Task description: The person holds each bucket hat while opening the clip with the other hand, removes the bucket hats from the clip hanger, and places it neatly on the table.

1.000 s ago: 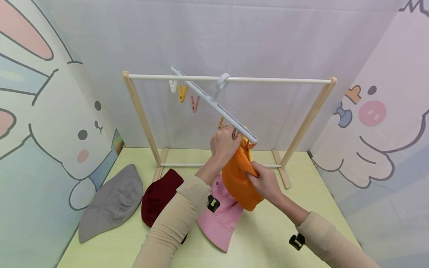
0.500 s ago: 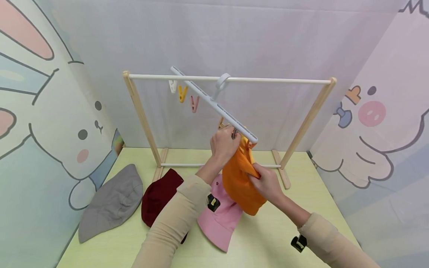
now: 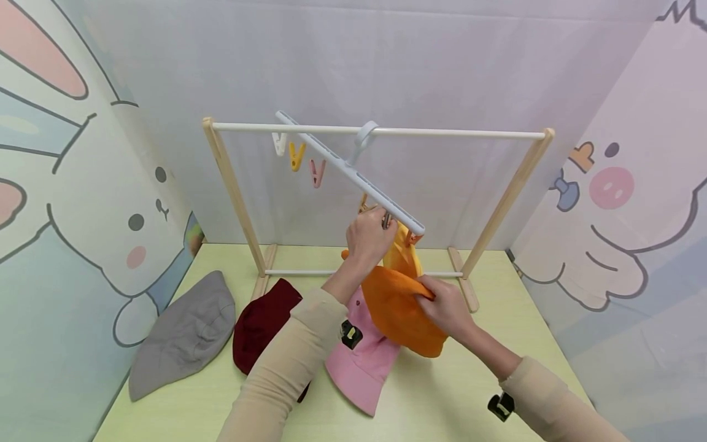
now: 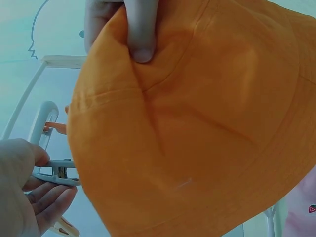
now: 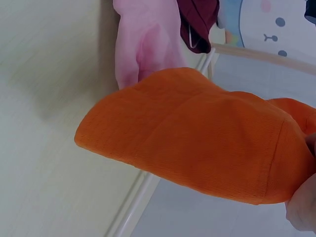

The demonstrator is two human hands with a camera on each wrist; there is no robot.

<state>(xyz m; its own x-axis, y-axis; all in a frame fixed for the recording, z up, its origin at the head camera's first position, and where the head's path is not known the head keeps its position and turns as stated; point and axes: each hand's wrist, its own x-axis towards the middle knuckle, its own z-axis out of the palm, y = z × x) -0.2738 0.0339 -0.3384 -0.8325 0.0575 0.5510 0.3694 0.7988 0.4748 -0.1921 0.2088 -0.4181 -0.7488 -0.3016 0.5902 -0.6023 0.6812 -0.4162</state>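
Orange hat (image 3: 405,313): head view, over the counter (image 3: 453,393), held tight in the right hand (image 3: 447,306).
White hanger (image 3: 364,183): hooked on the rack (image 3: 469,131), above the left hand (image 3: 370,236).
Grey clip (image 4: 62,172): left wrist view, pinched by the left hand.
Pink hat (image 5: 150,37): right wrist view, near the red hat (image 5: 198,22), partly behind the orange hat.

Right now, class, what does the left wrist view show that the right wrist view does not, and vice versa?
Only the left wrist view shows the left hand holding a pale plastic clip near the end of a white plastic hanger.

Only the right wrist view shows a dark red fabric hat.

Both show the orange fabric hat, the right hand gripping it, and part of the pink fabric hat.
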